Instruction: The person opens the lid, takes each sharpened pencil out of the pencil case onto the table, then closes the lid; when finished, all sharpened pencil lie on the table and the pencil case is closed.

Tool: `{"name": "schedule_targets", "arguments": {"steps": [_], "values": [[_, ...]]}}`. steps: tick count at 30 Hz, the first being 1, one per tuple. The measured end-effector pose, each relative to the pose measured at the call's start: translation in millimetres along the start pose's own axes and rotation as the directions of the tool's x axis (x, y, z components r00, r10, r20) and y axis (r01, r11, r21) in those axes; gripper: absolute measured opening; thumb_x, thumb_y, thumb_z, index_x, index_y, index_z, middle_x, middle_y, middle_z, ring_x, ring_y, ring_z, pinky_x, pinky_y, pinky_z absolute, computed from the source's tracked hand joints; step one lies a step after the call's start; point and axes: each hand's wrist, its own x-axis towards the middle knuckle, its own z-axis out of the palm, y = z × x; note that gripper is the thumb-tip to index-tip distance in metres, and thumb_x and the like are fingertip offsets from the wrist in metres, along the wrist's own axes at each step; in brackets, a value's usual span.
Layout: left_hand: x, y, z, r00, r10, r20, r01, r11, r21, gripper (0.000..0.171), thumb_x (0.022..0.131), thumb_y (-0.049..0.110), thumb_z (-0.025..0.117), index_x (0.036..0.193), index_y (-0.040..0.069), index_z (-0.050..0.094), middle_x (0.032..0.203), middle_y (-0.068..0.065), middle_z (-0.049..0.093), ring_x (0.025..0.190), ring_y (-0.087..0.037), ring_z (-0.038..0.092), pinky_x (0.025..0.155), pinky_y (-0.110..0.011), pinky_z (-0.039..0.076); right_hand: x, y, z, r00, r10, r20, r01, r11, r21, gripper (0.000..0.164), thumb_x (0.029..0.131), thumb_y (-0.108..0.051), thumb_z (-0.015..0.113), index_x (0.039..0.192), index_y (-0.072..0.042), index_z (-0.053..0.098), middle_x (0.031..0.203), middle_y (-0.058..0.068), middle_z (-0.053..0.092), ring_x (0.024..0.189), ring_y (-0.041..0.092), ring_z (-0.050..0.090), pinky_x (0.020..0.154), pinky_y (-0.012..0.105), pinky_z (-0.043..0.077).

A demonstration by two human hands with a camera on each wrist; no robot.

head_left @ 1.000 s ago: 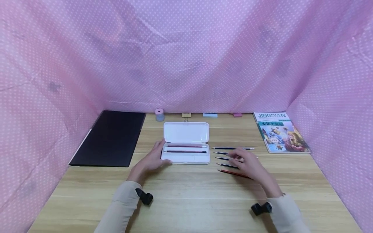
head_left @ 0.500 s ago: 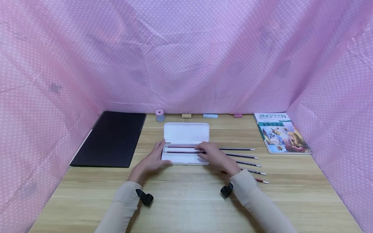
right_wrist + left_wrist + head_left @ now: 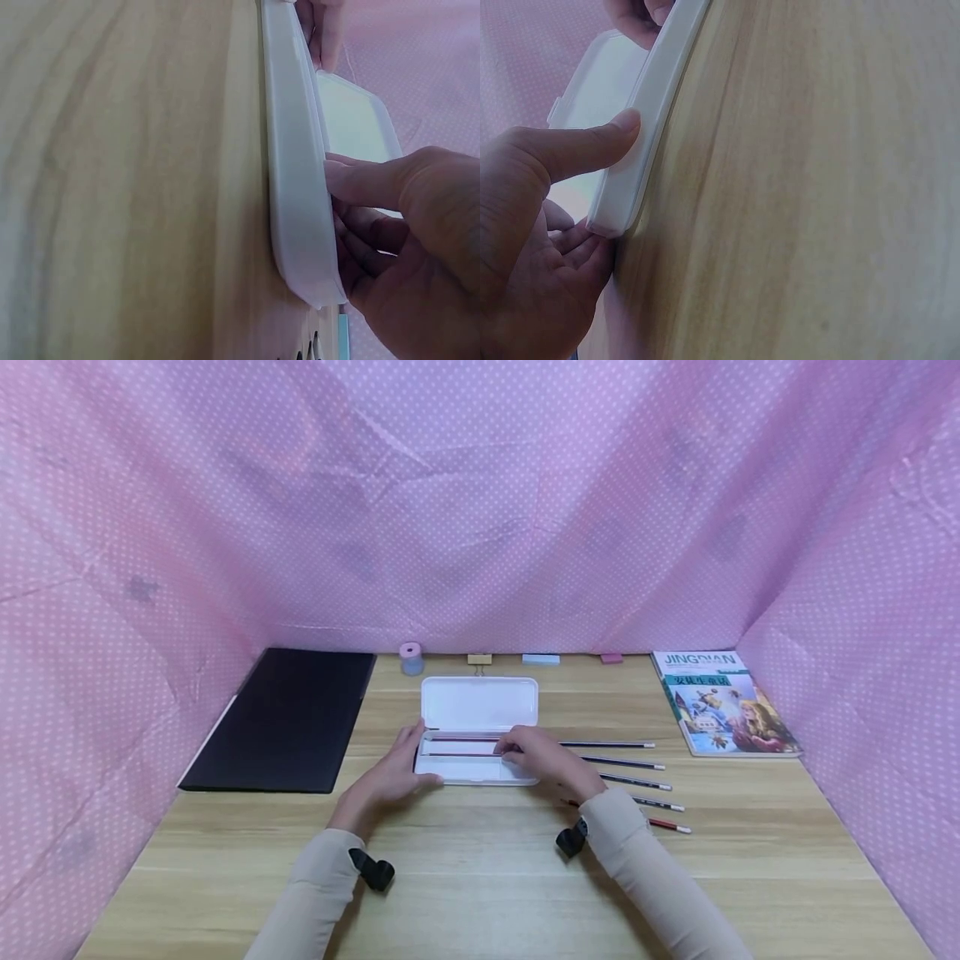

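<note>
A white pencil case point(image 3: 480, 703) lies on the table with its lid raised at the back. My left hand point(image 3: 393, 768) grips its left end, the thumb on the front wall in the left wrist view and the fingers around the end. My right hand point(image 3: 543, 758) reaches over the right part of the tray, its thumb and fingers bent inside. It pinches a dark red pencil point(image 3: 461, 754), whose grasped end is hidden by the fingers. Behind it in the tray lies another dark red pencil point(image 3: 461, 739).
Several dark pencils point(image 3: 626, 763) and a red pencil point(image 3: 669, 825) lie right of the case. Along the back stand a pink-topped small jar point(image 3: 411, 658), a binder clip point(image 3: 479, 659), a pale blue block point(image 3: 541, 659) and a pink block point(image 3: 611, 658). A black folder point(image 3: 281, 718) and a magazine point(image 3: 727, 703) flank them.
My right hand has moved left from above the loose pencils into the case. There the front pencil in the tray has shifted slightly. My left hand has stayed on the case.
</note>
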Motion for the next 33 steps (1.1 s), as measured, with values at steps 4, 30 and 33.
{"name": "schedule_targets", "arguments": {"steps": [4, 30, 33], "values": [[0.0, -0.3, 0.6, 1.000, 0.002, -0.004, -0.002, 1.000, -0.005, 0.105, 0.076, 0.034, 0.074, 0.149, 0.018, 0.000, 0.146, -0.006, 0.019, 0.134, -0.022, 0.020, 0.109, -0.044, 0.018, -0.4, 1.1, 1.1, 1.000, 0.018, -0.003, -0.018, 0.999, 0.029, 0.014, 0.089, -0.008, 0.059, 0.099, -0.013, 0.068, 0.093, -0.004, 0.062, 0.087, 0.009, 0.055, 0.079, 0.029, 0.046], [0.4, -1.7, 0.9, 1.000, 0.019, 0.003, -0.019, 1.000, 0.004, 0.103, 0.077, 0.034, 0.074, 0.149, 0.021, 0.002, 0.145, -0.006, 0.020, 0.132, -0.021, 0.022, 0.109, -0.044, 0.019, -94.1, 23.5, -53.6, 0.975, 0.043, -0.220, -0.018, 0.993, 0.114, 0.012, 0.087, -0.014, 0.063, 0.097, -0.019, 0.068, 0.089, -0.009, 0.062, 0.082, 0.008, 0.056, 0.073, 0.029, 0.048], [0.2, -2.1, 0.9, 1.000, 0.023, -0.001, -0.023, 1.000, 0.004, 0.102, 0.077, 0.034, 0.074, 0.149, 0.022, 0.002, 0.144, -0.006, 0.021, 0.131, -0.021, 0.022, 0.109, -0.044, 0.019, -115.1, 30.4, -56.8, 0.967, 0.067, -0.247, -0.040, 0.993, 0.111, 0.013, 0.086, -0.012, 0.064, 0.096, -0.020, 0.068, 0.089, -0.009, 0.062, 0.082, 0.008, 0.057, 0.072, 0.028, 0.049]]}}
